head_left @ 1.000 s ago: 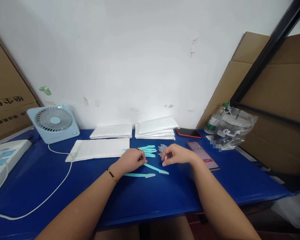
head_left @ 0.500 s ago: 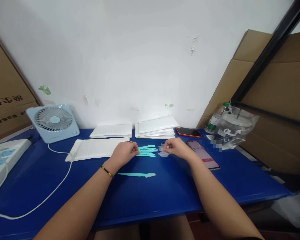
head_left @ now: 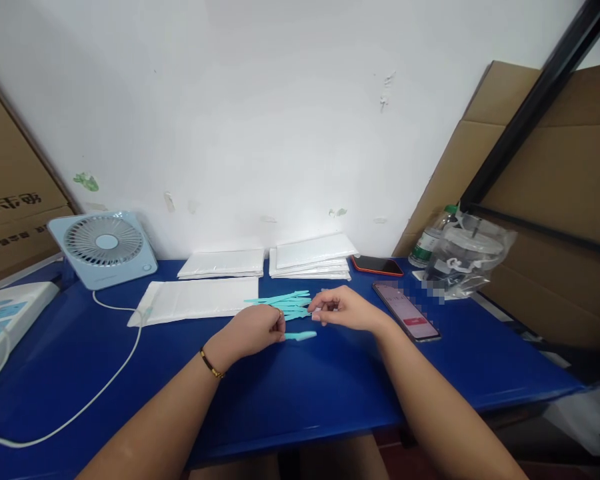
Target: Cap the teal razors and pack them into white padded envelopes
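Note:
My left hand (head_left: 260,328) is closed on one turquoise stick-like tool (head_left: 301,336), whose head points right from my fingers. Just behind that hand, a loose pile of several turquoise tools (head_left: 290,300) lies on the blue table (head_left: 300,400). My right hand (head_left: 336,309) is at the pile's right end, its fingers curled and apart from the thumb. Whether anything small is between those fingers cannot be made out. Small translucent pieces are mostly hidden behind my right hand.
White padded packets (head_left: 195,300) lie left of the pile, with stacked ones (head_left: 313,257) along the wall. Two phones (head_left: 405,310) (head_left: 377,265), a bottle (head_left: 427,245) and a bagged cup (head_left: 467,257) stand right. Left are a fan (head_left: 105,247), its cable and a power strip (head_left: 15,320).
My left hand has let go of the pile, moved nearer and taken hold of the single tool. My right hand has shifted slightly left over the translucent pieces, with its fingers more spread.

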Tool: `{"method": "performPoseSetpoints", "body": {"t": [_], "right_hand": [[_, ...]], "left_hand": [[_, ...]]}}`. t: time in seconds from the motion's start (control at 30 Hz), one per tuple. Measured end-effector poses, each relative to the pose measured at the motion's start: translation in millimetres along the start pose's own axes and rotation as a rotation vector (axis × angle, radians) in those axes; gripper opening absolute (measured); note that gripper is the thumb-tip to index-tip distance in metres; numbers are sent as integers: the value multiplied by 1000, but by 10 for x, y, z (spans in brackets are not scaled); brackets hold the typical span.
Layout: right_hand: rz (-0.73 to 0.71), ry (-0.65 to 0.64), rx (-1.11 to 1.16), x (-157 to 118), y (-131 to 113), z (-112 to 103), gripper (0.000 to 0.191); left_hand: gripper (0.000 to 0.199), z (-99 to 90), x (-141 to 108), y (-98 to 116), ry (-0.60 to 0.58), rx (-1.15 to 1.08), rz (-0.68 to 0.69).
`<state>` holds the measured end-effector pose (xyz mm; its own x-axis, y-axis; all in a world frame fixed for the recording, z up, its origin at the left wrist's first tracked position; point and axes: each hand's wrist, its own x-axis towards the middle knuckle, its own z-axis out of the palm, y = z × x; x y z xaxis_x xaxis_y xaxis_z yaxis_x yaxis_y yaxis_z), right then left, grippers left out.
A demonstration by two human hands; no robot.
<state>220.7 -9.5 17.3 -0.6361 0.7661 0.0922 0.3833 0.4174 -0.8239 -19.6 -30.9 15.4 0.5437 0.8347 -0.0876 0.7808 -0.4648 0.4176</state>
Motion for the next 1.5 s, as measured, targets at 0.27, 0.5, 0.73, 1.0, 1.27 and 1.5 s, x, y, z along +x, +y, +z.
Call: {"method": "performPoseSetpoints", "body": {"t": [0.27, 0.5, 0.73, 1.0, 1.27, 1.5], "right_hand": [[-185, 141, -12, 4, -22, 43, 25], [-52, 494, 103, -16, 56, -147, 29], [-1, 488, 480, 145, 108, 35, 31], [-40, 488, 459, 157, 107, 92, 35], [-28, 405, 453, 202, 117, 211, 36], [-3, 390, 428, 172, 150, 82, 35]], "left_hand": [[21, -88, 27, -117, -128, -539, 22], [33, -138, 23, -150, 102, -475, -25], [40, -99, 84, -146, 374, -221, 4], [38, -92, 100, -129, 361, -76, 10], [38, -51, 115, -91, 328, -120, 26], [45, 61, 177, -115, 323, -105, 47]]}}
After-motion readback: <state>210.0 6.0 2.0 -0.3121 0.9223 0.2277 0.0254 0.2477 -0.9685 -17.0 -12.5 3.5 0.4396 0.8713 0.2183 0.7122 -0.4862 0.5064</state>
